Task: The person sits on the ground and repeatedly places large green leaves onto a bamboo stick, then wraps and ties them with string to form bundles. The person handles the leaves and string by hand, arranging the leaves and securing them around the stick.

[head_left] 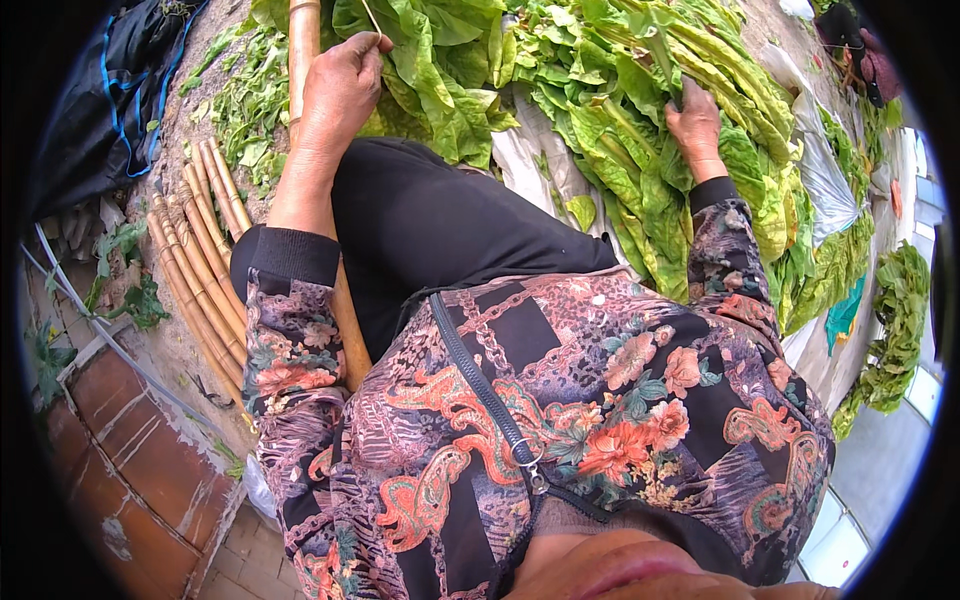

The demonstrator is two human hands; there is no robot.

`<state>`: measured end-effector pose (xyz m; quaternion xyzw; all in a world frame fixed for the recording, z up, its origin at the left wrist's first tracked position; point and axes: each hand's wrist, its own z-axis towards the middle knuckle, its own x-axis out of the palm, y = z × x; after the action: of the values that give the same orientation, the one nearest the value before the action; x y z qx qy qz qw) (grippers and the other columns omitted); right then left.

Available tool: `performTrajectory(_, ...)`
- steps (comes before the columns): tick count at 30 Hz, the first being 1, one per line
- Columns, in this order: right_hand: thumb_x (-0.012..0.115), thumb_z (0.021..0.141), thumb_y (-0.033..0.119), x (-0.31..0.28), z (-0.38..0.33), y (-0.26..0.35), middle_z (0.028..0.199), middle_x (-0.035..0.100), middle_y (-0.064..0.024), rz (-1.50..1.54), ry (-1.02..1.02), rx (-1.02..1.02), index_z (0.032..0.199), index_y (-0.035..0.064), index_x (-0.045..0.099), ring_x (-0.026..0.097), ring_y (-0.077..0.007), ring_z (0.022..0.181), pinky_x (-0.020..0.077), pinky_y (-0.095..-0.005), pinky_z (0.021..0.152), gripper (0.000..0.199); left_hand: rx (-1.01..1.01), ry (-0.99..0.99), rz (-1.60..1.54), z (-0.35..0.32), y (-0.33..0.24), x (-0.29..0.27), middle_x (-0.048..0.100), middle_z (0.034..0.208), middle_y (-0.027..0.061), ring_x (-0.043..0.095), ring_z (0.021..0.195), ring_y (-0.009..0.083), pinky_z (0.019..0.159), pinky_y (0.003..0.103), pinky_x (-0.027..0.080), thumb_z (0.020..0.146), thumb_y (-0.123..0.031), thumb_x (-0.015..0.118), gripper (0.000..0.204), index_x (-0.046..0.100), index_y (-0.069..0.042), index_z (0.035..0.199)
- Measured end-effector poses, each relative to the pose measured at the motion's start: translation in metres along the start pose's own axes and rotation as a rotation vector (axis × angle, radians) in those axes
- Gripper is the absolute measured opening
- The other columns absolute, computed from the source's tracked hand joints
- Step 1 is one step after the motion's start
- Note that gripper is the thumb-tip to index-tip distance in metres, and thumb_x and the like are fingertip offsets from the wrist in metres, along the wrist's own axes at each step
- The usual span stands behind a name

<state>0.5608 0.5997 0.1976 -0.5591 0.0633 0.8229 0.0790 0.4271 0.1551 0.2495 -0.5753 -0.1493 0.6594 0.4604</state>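
My left hand (343,88) is closed in a pinch on a thin pale string (373,18), just beside an upright bamboo pole (303,50). The pole passes behind my left wrist and shows again below it, along my thigh. Large broad green leaves (425,70) hang from the pole side, right of that hand. Over on the right, my right hand (696,125) has its fingers curled round a large green leaf (657,60) at the pile of leaves (620,150). The fingertips of this hand are partly hidden.
Several bamboo poles (205,260) lie on the ground at my left. Beyond them is a dark sheet with blue edging (100,110). Scraps of leaf (250,115) cover the ground. Clear plastic (825,180) and another leaf bundle (893,320) are at the right; a rusty panel (140,460) is lower left.
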Motion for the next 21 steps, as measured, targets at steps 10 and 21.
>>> performTrajectory(10, 0.061, 0.072, 0.016, -0.083, 0.017, 0.056, 0.068, 0.056, -0.0097, 0.664, 0.020, 0.121, 0.113, -0.0042, 0.054, 0.048, -0.0136, 0.060, 0.0430, -0.0282, 0.058, 0.047, -0.150, 0.337, -0.386, 0.012, -0.016, 0.002, 0.057, 0.092, -0.0006, 0.049, 0.083, 0.0066, 0.073, 0.022, 0.040, 0.086, -0.031, 0.064, 0.044, 0.055, 0.000, 0.117)
performTrajectory(21, 0.053, 0.077, 0.002, -0.136, 0.072, 0.231, 0.090, 0.062, -0.0216, 0.754, 0.140, -0.398, 0.115, -0.0011, 0.055, 0.062, -0.0320, 0.084, 0.0482, -0.0385, 0.079, 0.039, -0.037, 0.216, -0.845, -0.002, -0.033, -0.011, 0.063, 0.096, 0.0025, 0.054, 0.086, 0.0072, 0.078, 0.023, 0.044, 0.086, -0.020, 0.065, 0.036, 0.056, 0.001, 0.114)
